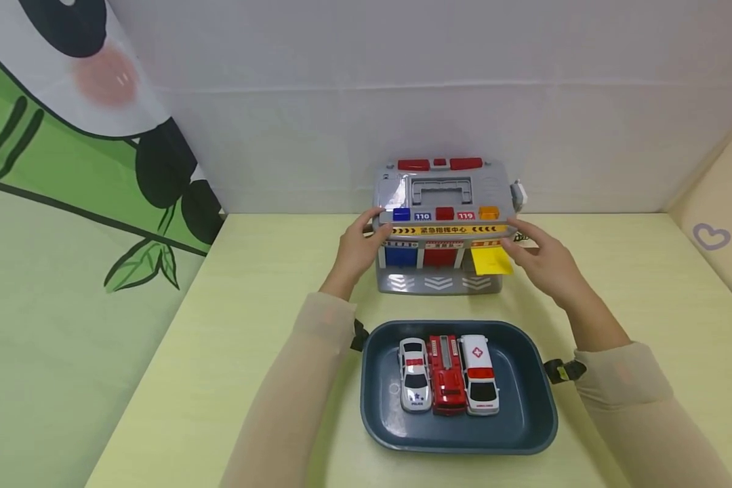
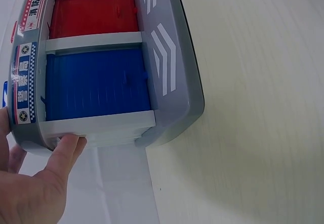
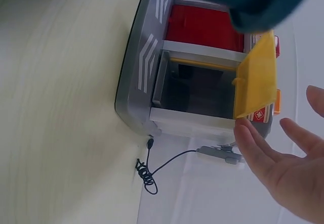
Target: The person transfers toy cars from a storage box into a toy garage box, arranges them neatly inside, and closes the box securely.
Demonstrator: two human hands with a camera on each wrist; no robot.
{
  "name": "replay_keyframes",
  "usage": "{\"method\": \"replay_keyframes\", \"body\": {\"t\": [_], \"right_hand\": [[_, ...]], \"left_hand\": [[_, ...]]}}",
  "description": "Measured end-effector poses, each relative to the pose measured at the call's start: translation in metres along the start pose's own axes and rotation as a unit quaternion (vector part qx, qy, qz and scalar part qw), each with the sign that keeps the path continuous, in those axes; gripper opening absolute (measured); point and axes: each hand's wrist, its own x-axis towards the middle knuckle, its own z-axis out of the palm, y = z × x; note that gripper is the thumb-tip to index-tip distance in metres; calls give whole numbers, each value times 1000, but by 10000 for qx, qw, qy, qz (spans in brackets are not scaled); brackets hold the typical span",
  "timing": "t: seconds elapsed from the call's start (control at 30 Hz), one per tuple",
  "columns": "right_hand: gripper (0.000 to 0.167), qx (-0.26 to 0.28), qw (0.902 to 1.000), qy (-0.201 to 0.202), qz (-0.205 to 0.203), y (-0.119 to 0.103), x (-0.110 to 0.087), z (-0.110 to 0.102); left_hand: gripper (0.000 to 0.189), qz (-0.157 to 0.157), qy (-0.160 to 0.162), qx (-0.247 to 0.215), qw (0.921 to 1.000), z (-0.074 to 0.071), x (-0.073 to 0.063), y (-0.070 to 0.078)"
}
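Observation:
A grey toy garage with blue, red and yellow doors stands by the back wall. Its yellow door is swung up, baring a dark bay; the blue door and red door are closed. My left hand rests its fingers against the garage's left side. On the other side, my right hand has its fingers spread, the tips beside the raised yellow door and the right wall. Nearer me, a police car, a red fire truck and a white ambulance lie side by side in a tray.
The dark blue tray sits on the pale table between my forearms. A grey piece on a coiled black cord hangs at the garage's right side. A white wall covering rises close behind the garage.

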Motion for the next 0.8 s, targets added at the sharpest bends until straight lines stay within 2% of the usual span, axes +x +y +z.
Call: {"method": "replay_keyframes", "body": {"t": [0.4,0.7,0.8], "right_hand": [[60,575,9974,-112,-429,5,-20,-5],[55,233,9978,-221,-581,5,-41,-8],[50,-38,9962,-440,-755,3,-51,-11]], "left_hand": [[47,-12,31,19,10000,2,3,-1],[47,31,60,-37,10000,2,3,-3],[47,31,51,-69,10000,2,3,-3]]}}
